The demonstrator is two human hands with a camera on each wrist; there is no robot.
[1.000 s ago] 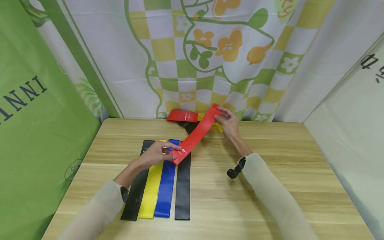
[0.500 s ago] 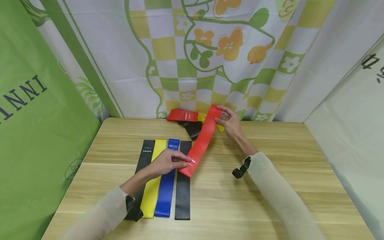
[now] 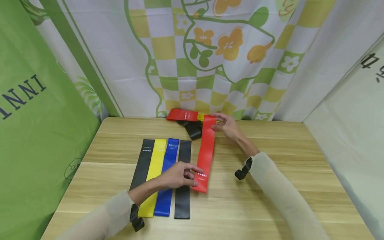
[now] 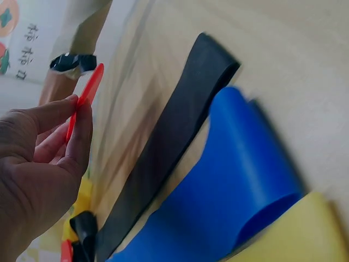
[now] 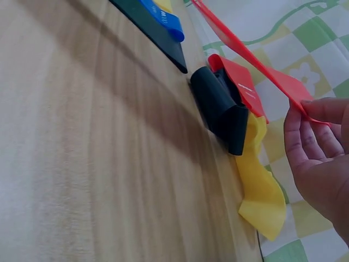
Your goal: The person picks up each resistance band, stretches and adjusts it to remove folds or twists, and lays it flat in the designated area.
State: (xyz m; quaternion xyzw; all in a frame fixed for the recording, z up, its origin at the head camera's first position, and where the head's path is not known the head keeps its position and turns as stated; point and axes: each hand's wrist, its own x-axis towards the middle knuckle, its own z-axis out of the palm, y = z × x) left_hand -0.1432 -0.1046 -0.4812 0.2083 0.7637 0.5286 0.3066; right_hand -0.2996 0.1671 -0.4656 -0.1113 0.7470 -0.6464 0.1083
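Above table (image 3: 240, 210): red band (image 3: 206, 150) less slanted than before.

Bands (image 3: 205, 153): red (image 3: 181, 115) 2 | black (image 3: 182, 205) 3 | yellow (image 3: 156, 163) 2 | blue (image 3: 170, 156) 1

On my remote head feed I see a red band (image 3: 206, 150) printed "Heavy", near the centre, its lower end pinched by the left hand (image 3: 180, 175), its upper end by the right hand (image 3: 228, 127). Left of it, across the wooden desk (image 3: 300, 156), lie a black band (image 3: 142, 166), yellow band (image 3: 156, 160), blue band (image 3: 169, 160) and second black band (image 3: 184, 153). Above them sits a folded red strip (image 3: 181, 115). A checkered floral curtain (image 3: 168, 46) fills the top.
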